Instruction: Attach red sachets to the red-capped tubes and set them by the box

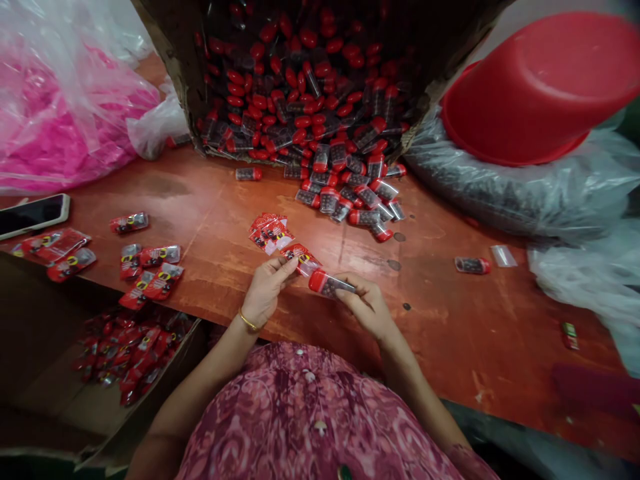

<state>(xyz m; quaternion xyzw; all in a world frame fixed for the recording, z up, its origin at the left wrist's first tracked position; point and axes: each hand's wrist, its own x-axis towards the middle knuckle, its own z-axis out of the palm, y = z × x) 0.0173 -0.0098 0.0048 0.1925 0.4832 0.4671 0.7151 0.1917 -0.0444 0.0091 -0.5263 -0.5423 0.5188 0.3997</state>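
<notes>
My left hand pinches a red printed sleeve with a clear edge, held just above the table. In my right hand is a clear tube with a red cap and dark contents, its capped end pointing left at the sleeve's mouth. The two meet or nearly touch; I cannot tell whether the cap is inside. Beyond my left hand lies a fanned stack of red printed sleeves. A loose pile of red-capped tubes spreads on the table ahead.
A tipped cardboard box spills many tubes. Wrapped tubes lie at left, above an open carton of more. A phone rests at the left edge. A red bucket sits on a plastic bag at right.
</notes>
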